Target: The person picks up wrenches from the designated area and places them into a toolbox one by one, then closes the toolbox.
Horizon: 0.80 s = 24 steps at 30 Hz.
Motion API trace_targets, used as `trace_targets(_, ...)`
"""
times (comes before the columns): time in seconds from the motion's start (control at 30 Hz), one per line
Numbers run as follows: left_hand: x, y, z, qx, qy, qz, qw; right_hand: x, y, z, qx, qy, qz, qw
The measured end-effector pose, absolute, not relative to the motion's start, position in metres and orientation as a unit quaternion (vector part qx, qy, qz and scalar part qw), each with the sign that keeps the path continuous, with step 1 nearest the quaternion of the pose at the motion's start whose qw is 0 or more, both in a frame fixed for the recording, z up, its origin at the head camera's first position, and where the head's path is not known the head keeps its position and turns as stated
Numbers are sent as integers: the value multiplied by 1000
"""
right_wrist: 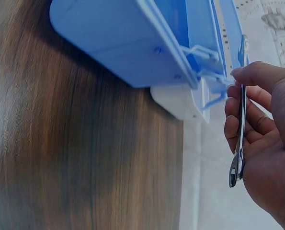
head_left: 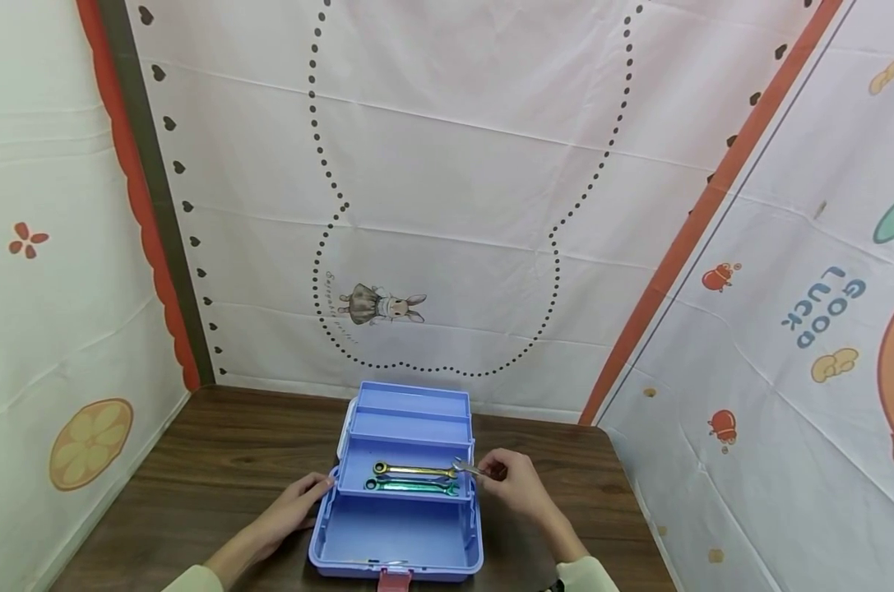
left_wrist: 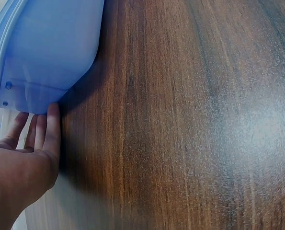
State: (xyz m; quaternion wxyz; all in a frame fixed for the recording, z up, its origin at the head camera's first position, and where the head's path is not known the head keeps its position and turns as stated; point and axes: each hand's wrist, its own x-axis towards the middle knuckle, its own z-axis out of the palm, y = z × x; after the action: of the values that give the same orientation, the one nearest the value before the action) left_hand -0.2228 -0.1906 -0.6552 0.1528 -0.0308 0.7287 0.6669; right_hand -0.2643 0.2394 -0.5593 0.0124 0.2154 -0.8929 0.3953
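An open blue toolbox (head_left: 398, 534) stands on the wooden table (head_left: 217, 460), its upper tray holding a gold wrench (head_left: 414, 470) and a green wrench (head_left: 411, 487). My right hand (head_left: 507, 478) pinches a silver wrench (head_left: 467, 469) at the tray's right end; in the right wrist view the silver wrench (right_wrist: 240, 120) runs along my curled fingers (right_wrist: 243, 105) beside the toolbox (right_wrist: 128, 43). My left hand (head_left: 298, 501) rests with straight fingers (left_wrist: 51, 129) against the left wall of the toolbox (left_wrist: 51, 48).
Printed fabric walls enclose the table on the left, back and right. The table's back edge (head_left: 284, 393) meets the back cloth. Bare wood lies left and right of the box. A pink latch (head_left: 395, 580) shows at the box's front.
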Motion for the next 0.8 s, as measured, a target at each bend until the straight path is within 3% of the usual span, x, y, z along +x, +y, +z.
trace_targets(0.8,-221,-190,-653,-38,732,662,155,-270,180,-556,288,-880,376,-17)
